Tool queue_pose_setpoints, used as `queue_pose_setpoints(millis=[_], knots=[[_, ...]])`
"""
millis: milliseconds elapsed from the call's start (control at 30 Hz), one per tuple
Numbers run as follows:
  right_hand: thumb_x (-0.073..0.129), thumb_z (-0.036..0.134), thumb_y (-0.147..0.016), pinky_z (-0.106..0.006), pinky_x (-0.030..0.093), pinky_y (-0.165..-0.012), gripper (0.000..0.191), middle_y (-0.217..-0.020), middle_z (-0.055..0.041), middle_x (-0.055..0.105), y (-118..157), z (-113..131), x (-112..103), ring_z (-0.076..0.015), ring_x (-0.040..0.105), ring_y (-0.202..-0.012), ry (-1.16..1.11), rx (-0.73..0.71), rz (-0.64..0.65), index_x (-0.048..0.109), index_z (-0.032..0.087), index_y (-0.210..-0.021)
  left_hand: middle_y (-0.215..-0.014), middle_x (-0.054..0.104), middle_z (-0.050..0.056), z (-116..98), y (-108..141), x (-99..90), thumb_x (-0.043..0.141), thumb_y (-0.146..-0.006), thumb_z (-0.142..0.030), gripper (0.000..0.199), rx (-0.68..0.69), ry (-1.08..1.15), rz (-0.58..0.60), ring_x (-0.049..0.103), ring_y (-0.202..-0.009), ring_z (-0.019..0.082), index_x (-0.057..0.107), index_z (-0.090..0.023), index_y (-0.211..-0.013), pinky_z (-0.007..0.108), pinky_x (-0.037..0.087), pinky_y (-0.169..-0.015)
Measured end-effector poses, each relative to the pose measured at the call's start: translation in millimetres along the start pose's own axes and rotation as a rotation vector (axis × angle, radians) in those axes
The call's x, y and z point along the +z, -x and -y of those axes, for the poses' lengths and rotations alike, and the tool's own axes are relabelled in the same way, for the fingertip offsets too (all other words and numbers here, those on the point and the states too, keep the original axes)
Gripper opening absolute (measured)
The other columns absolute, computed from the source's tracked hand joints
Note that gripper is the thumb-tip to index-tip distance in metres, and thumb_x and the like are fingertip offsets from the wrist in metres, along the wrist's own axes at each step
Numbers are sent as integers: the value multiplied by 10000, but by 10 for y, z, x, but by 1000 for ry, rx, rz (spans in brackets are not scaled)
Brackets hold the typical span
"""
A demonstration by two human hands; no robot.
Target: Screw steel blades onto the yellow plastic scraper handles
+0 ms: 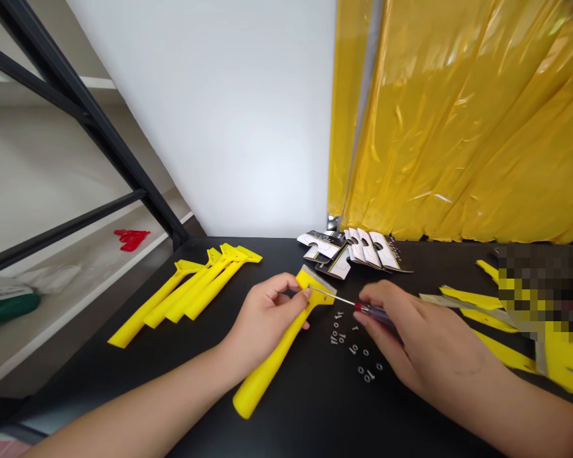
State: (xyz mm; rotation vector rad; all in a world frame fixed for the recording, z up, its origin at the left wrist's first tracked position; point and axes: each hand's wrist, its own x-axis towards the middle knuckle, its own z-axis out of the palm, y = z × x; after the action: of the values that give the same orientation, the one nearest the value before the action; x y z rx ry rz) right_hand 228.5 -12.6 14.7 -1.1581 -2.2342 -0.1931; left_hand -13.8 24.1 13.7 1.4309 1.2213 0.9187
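Note:
My left hand point(272, 315) is closed round the neck of a yellow scraper point(267, 378), whose wide head carries a metal blade and points away from me. In my right hand point(405, 331) is a screwdriver point(375, 313) with a dark red handle. Its thin shaft reaches left across the scraper's head, and the tip meets it close to my left thumb. Several small screws and nuts point(356, 350) lie scattered on the black table point(305, 420) between my hands.
Several yellow scraper handles point(210, 283) lie side by side on the left. Printed cards point(363, 248) are piled at the back. Yellow plates point(501, 350) and metal strips lie at the right, partly blurred out. A black frame point(90, 121) and shelves stand left; yellow sheeting point(472, 127) hangs behind.

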Motion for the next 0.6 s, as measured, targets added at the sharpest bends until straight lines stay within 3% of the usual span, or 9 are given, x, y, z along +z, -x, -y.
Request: queue_pose_setpoints(millis=[67, 200, 367, 600], knots=[[442, 318, -1096, -305, 402, -525, 204, -696, 15, 650, 9, 7, 0, -176, 641, -537, -24, -4, 36, 568, 221, -969, -609, 644, -36, 3, 4, -4, 729, -903, -437, 260, 3, -26, -8, 699, -581, 180, 608, -217, -833, 263, 489, -584], [491, 355, -1082, -295, 455, -578, 171, -810, -5, 704, 36, 4, 13, -179, 689, -629, -103, 23, 78, 559, 204, -1127, -648, 663, -23, 27, 4, -14, 734, -898, -458, 274, 18, -26, -3, 698, -582, 182, 616, -218, -839, 275, 506, -591], [429, 261, -1105, -300, 400, -547, 153, -730, 15, 678, 23, -16, 36, -165, 660, -576, -76, -39, 53, 566, 192, -1097, -652, 651, -24, 56, -7, -20, 732, -906, -461, 278, 19, -23, 3, 693, -588, 182, 610, -218, -847, 277, 506, -597], [463, 279, -1101, -356, 284, -536, 257, -596, 28, 557, 2, -48, 68, -200, 572, -488, 222, -193, -12, 588, 215, -885, -612, 616, -36, 36, 9, -48, 690, -936, -443, 233, 122, -164, -51, 670, -597, 179, 629, -231, -860, 261, 471, -576]])
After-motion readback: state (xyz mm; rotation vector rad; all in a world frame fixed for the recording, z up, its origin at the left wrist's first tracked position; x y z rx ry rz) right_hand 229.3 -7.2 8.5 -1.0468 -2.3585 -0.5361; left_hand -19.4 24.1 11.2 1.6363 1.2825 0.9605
